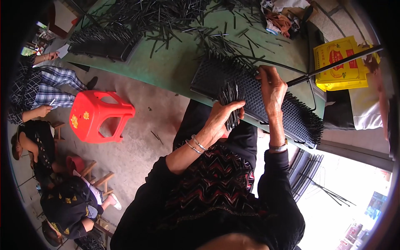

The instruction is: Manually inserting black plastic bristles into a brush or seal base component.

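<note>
My left hand [220, 117] is wrapped round an upright bundle of thin black sticks [230, 92], just in front of a long black board [255, 100] full of small holes. Over the board's far side is my right hand [273, 93], its thumb and fingers pinched together. Whatever lies between those fingertips is too small to make out. Rows of black sticks [306, 114] stand in the holes at the board's right end and along its far edge. The board rests on the near edge of a green table [160, 68].
Loose black sticks [154, 16] are heaped across the table's far side. A second black board [104, 46] with standing sticks lies left. Dark metal rods [333, 66] cross near a yellow bag [341, 62] at right. A red plastic stool [102, 116] and several people occupy the left.
</note>
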The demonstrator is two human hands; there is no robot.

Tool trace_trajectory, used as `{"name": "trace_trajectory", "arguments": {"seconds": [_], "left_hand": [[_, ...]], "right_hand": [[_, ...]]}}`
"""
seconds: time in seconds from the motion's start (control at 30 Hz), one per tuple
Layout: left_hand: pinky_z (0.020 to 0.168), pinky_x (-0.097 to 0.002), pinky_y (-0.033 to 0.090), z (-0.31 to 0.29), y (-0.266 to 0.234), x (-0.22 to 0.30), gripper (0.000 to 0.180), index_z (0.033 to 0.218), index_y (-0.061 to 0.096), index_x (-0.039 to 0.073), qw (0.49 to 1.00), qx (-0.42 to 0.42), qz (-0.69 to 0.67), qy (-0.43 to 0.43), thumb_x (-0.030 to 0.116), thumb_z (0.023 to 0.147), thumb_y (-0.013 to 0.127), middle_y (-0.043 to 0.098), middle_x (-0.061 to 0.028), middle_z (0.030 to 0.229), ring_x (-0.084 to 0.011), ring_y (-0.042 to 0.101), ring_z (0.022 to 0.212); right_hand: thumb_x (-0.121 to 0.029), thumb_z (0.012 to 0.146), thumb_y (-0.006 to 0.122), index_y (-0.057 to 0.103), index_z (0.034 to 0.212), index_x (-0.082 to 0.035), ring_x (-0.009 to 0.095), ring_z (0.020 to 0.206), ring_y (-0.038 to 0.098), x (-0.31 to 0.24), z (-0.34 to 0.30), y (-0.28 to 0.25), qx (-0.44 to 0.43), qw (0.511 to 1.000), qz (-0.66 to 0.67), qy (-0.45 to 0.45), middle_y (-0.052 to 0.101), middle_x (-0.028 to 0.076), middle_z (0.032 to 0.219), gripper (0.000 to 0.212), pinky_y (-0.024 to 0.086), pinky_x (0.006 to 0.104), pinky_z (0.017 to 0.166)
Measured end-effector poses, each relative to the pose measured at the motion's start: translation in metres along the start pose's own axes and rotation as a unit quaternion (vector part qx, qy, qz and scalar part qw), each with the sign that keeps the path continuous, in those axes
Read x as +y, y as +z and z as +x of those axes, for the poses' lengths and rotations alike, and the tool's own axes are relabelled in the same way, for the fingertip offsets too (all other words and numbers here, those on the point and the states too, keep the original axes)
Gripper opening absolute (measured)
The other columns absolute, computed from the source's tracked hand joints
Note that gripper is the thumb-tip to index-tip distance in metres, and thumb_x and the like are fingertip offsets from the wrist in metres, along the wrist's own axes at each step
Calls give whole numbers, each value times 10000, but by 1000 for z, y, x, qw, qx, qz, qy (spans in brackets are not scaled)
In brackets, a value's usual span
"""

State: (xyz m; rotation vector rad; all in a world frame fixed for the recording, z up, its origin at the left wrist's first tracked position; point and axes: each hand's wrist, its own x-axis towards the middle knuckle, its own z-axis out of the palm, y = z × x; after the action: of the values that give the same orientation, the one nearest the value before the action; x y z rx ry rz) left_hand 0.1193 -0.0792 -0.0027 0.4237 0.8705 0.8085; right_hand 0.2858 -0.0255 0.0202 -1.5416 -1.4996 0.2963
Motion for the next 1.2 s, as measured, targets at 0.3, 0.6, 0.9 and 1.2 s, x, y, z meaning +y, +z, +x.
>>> {"name": "trace_trajectory", "arguments": {"seconds": [0.3,0.6,0.9,1.2], "left_hand": [[479,-250,450,7,8,-6,165,755,637,36,1000,18,0,-12,170,807,718,621,-47,624,-137,586,521],[479,-258,448,8,1,-15,146,762,615,29,999,-7,-17,32,133,820,700,612,-59,633,-144,571,508],[495,-253,456,1,9,-16,111,810,633,14,997,-35,17,62,108,816,691,618,-58,648,-139,578,527],[499,-249,454,-4,12,-16,129,838,658,14,997,-25,42,67,138,820,691,626,-45,661,-127,585,538]], "right_hand": [[-60,903,619,655,1011,-13,81,679,621,11,2,0,10,998,61,23,684,49,807,123,497,231,638],[-112,834,671,665,912,-88,328,717,642,20,-8,13,3,991,-93,-96,619,119,797,81,512,372,592],[-225,829,659,670,910,-142,315,690,629,19,-1,24,-1,976,-204,-71,598,112,852,116,513,414,575],[-218,900,610,644,1019,1,205,672,622,-10,-39,-31,-269,952,143,29,650,151,800,251,488,331,609]]}}
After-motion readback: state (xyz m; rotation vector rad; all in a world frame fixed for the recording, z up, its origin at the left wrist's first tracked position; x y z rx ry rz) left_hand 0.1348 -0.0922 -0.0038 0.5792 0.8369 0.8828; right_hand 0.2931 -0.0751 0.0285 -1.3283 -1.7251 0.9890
